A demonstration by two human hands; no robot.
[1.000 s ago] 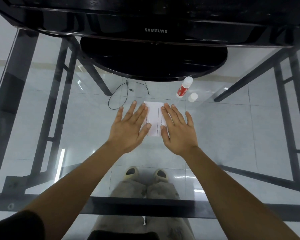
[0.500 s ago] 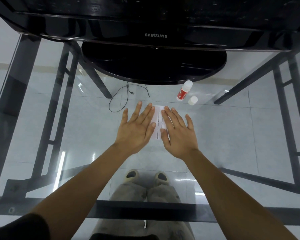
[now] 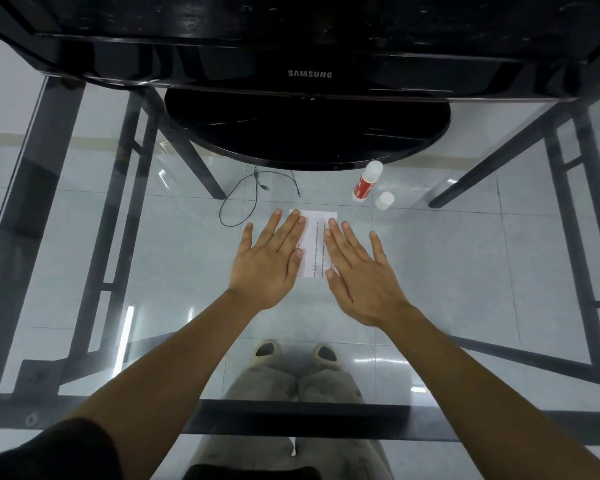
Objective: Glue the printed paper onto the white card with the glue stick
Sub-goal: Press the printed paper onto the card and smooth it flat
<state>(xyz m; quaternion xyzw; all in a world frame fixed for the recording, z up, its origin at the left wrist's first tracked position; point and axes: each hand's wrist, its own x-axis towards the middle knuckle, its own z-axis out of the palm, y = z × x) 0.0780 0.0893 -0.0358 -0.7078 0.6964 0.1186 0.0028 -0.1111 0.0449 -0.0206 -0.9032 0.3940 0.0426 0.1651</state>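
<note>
The printed paper [image 3: 315, 237] lies flat on the glass table, a white sheet with lines of small text running along it. I cannot tell the white card apart from it. My left hand [image 3: 272, 261] lies flat with fingers spread over the paper's left side. My right hand [image 3: 359, 271] lies flat over its right side. Only a strip of paper shows between them. The glue stick [image 3: 365, 185], red and white, stands uncapped behind the paper to the right, and its white cap [image 3: 384, 200] stands beside it.
A black Samsung monitor [image 3: 309, 74] on a round base [image 3: 305, 133] fills the back of the glass table [image 3: 465, 271]. A thin black cable [image 3: 246, 199] loops behind my left hand. The table's dark front rail [image 3: 291, 419] crosses near me.
Both hands have slid apart and back toward me over the paper, so more of its top edge and middle shows than half a second ago.
</note>
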